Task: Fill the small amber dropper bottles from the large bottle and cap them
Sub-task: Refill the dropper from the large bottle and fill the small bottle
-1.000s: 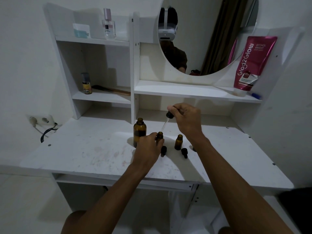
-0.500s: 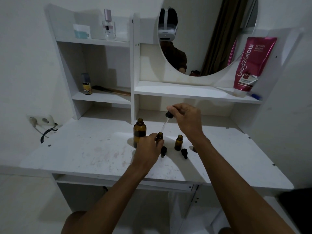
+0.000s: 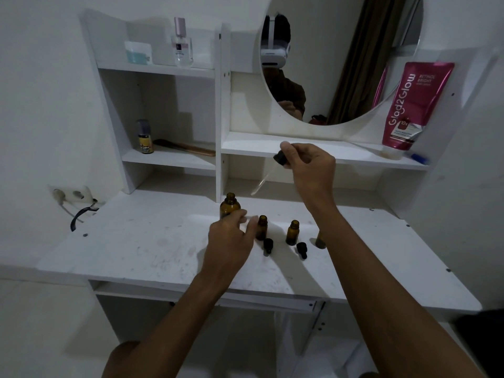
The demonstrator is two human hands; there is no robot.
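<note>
The large amber bottle [image 3: 230,207] stands uncapped on the white desk [image 3: 152,249]. To its right stand two small open amber bottles [image 3: 262,227] [image 3: 292,232]; a third small bottle [image 3: 320,241] is partly hidden behind my right forearm. Two black dropper caps [image 3: 268,245] [image 3: 302,248] lie in front of them. My right hand [image 3: 311,167] pinches a black dropper cap [image 3: 281,158] whose glass pipette [image 3: 261,184] slants down-left in the air above the bottles. My left hand [image 3: 231,241] hovers with fingers spread between the large bottle and the nearest small one, gripping nothing.
White shelves rise behind the desk, holding a pink tube [image 3: 411,105], a perfume bottle [image 3: 181,45], a small spray can [image 3: 144,137] and a comb [image 3: 185,147]. A round mirror [image 3: 341,64] hangs above. A wall socket with a black cable [image 3: 81,211] sits at the left.
My right hand has lifted the dropper up and away from the small bottle. My left hand has let go of that bottle and shifted left toward the large one.
</note>
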